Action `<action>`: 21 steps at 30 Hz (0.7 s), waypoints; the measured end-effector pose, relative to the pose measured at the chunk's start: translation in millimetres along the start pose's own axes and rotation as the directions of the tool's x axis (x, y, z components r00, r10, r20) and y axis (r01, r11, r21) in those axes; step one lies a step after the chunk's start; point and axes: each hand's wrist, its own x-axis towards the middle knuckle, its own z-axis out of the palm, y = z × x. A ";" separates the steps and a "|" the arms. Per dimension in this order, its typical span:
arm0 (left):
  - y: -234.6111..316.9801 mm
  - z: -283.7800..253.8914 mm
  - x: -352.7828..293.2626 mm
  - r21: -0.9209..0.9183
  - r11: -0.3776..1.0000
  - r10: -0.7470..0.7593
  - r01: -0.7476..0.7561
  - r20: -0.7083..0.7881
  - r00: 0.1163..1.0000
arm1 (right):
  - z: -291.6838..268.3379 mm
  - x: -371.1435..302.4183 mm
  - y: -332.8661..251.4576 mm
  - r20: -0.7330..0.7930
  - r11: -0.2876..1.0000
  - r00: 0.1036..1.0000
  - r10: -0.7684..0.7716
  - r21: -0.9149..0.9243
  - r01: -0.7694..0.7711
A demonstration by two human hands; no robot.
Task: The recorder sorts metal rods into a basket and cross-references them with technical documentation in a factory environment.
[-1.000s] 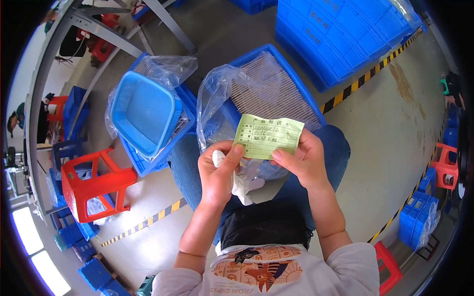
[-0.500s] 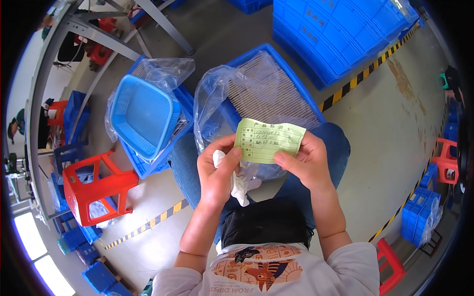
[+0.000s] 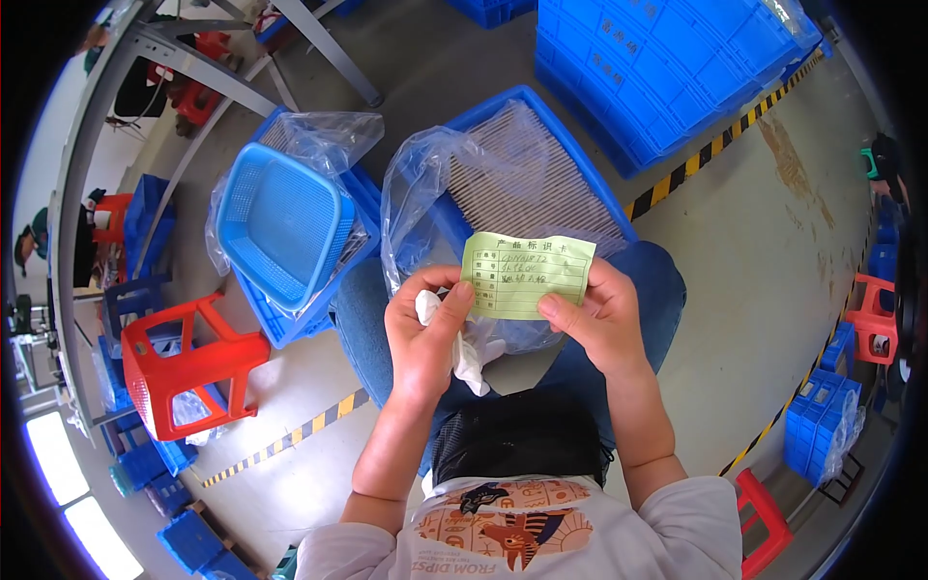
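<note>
A pale green paper card (image 3: 530, 277) with a printed form and handwriting is stretched flat between my two hands. My left hand (image 3: 425, 324) pinches its left edge between thumb and fingers. That hand also has a crumpled white cloth (image 3: 469, 367), perhaps a glove, tucked in its palm and hanging down. On the card's right edge, my right hand (image 3: 599, 314) grips with the thumb on top. Beyond the card stands a blue crate (image 3: 590, 179), holding rows of thin, light-coloured strips partly covered by a clear plastic bag (image 3: 416, 184).
Left of the crate, a light blue basket (image 3: 285, 232) rests on another blue crate with plastic wrapping. A red stool (image 3: 193, 362) is farther left. Tall stacked blue crates (image 3: 657, 77) rise at the far right behind striped floor tape (image 3: 696, 159). A metal table frame (image 3: 184, 63) stands upper left.
Almost nothing differs. Both hands still hold the card in the same place, and the white cloth hangs slightly differently.
</note>
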 end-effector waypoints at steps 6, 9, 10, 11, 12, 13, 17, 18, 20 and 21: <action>3.2 4.1 -3.6 -0.005 0.999 -0.033 0.033 0.018 0.999 | 0.1 -0.3 1.6 -0.115 0.999 0.993 0.024 0.026 -0.021; 2.5 3.1 -3.9 -0.038 0.998 -0.055 0.055 -0.006 0.998 | 4.6 -1.6 4.0 -0.139 0.999 0.990 0.003 0.038 0.003; 1.6 2.9 -3.5 -0.064 0.996 -0.060 0.059 -0.027 0.998 | 5.5 -2.0 3.9 -0.139 0.999 0.990 0.002 0.037 0.003; 1.6 3.2 -3.3 -0.065 0.996 -0.060 0.058 -0.027 0.998 | 6.3 -2.5 3.5 -0.124 0.999 0.992 -0.006 0.046 0.011; 1.7 3.4 -3.2 -0.081 0.995 -0.055 0.053 -0.021 0.998 | 6.6 -2.9 3.3 -0.110 0.998 0.994 -0.013 0.055 0.019; 2.1 3.7 -3.3 -0.096 0.994 -0.050 0.048 -0.015 0.999 | 6.5 -3.4 3.3 -0.109 0.998 0.994 -0.015 0.055 0.021; 1.4 5.3 -6.2 -0.067 0.997 -0.030 0.029 -0.023 0.999 | 5.9 -4.4 3.1 -0.112 0.999 0.993 -0.035 0.012 0.037; 1.6 5.6 -7.0 -0.015 1.000 -0.008 0.007 -0.031 0.999 | 5.9 -4.5 3.0 -0.113 0.999 0.993 -0.039 0.008 0.040; 1.0 7.2 -7.8 0.039 0.999 0.015 -0.014 -0.032 0.999 | 4.5 -5.3 2.9 -0.109 0.998 0.992 -0.056 -0.002 0.056; 0.3 7.5 -8.0 0.065 0.997 0.039 -0.037 -0.033 0.999 | 3.8 -5.8 2.8 -0.103 0.997 0.992 -0.071 -0.011 0.070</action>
